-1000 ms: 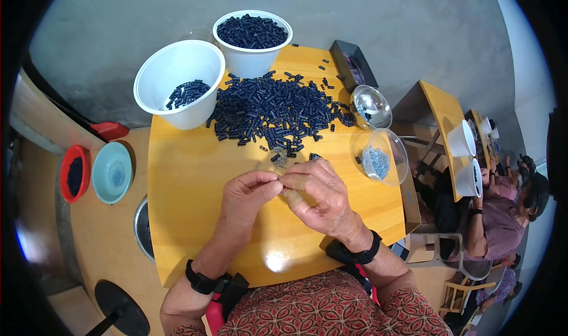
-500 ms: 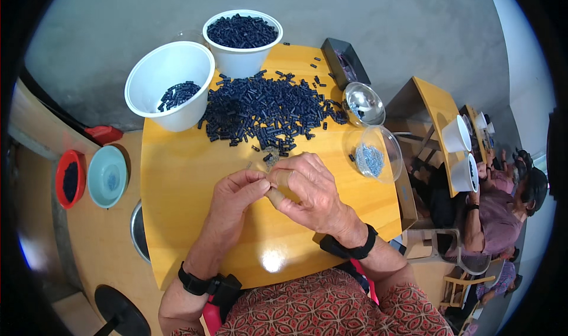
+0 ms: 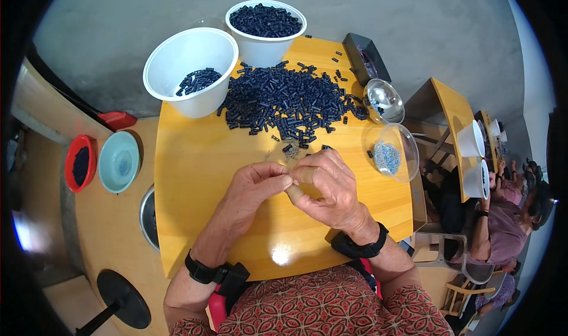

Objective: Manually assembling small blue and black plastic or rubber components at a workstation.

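Black pieces point(image 3: 290, 96) lie heaped; nearer the wearer than the heap, left hand point(image 3: 253, 189) and right hand point(image 3: 332, 192) pinch closed, contents hidden: seemingly fine fingertip work, next calling for steadiness.

no lettering, labels, numbers or signs legible anywhere, from the upper left to the lower right of the frame

Red-and-black petal-print shirt point(image 3: 322, 303), short sleeves point(image 3: 409, 303); black wrist straps point(image 3: 375, 246); tan finger wraps point(image 3: 307, 174).
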The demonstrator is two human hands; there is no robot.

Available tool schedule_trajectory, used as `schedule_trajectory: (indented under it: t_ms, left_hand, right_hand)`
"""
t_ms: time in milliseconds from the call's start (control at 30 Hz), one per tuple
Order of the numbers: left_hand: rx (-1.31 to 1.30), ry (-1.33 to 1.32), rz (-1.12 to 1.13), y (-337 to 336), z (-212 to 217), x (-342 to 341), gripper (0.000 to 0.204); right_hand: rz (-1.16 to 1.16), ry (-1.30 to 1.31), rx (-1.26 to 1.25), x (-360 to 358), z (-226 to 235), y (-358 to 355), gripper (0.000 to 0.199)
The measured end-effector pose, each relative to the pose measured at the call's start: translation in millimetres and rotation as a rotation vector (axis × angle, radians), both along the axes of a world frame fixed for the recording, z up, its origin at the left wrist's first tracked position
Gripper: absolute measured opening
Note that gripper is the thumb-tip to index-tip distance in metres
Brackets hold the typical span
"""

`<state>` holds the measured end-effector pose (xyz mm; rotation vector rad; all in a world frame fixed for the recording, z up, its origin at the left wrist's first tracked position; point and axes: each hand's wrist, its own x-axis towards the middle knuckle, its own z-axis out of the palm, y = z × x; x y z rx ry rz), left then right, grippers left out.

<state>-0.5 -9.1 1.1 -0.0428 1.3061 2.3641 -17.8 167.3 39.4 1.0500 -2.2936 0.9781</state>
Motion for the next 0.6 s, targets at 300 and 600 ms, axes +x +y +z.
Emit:
schedule_trajectory:
  t_ms: [300,600]
  left_hand:
    - [-0.111,0.061,0.404,-14.9,11.8,-6.9,0.014]
    - [-0.140,0.069,0.483,-15.7,7.7,-10.3,0.015]
  right_hand:
    - [-0.082,-0.427,0.089,-51.3,19.6,-10.2,0.005]
    - [-0.119,-0.232,0.481,-81.4,-20.4,-31.7,0.009]
